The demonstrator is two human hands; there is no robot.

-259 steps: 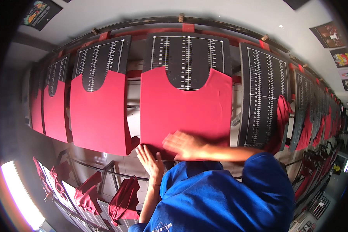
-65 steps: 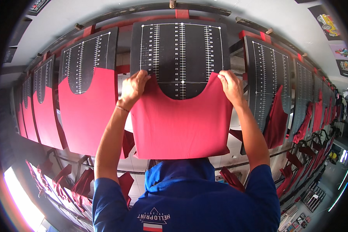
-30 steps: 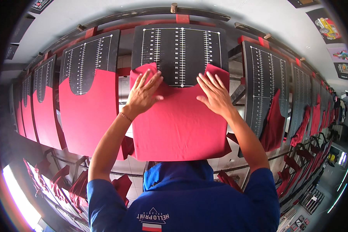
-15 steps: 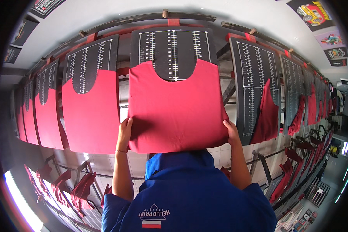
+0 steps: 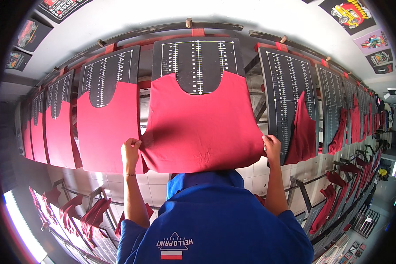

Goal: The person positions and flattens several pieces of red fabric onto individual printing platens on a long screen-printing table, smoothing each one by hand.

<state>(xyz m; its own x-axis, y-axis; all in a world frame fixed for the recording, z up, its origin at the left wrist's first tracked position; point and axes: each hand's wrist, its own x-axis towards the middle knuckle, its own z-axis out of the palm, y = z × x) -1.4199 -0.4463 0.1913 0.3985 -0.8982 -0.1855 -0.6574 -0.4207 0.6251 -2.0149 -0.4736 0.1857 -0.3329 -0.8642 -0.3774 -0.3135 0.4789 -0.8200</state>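
A red fabric shirt panel (image 5: pixel 201 127) with a scooped neckline lies over the dark printing board (image 5: pixel 199 57) straight before me, which is marked with white ruler lines. My left hand (image 5: pixel 130 154) pinches the panel's left edge near its lower part. On the opposite side, my right hand (image 5: pixel 272 148) grips the right edge between thumb and fingers. Both edges are pulled out past the board's sides. Small wrinkles show low in the middle of the cloth, and its bottom end is partly hidden by my blue shirt (image 5: pixel 233 220).
To the left, neighbouring boards carry smooth red panels (image 5: pixel 108 132). At right, another board (image 5: pixel 279 79) has a red piece (image 5: pixel 302 132) bunched along one side. A dark rail (image 5: pixel 163 27) runs behind the boards. Behind me stands another rack with draped red pieces (image 5: pixel 94 218).
Both hands have moved outward, drawing the panel's edges wider. The fingers now pinch the cloth edges, where earlier the hands lay along the board's sides.
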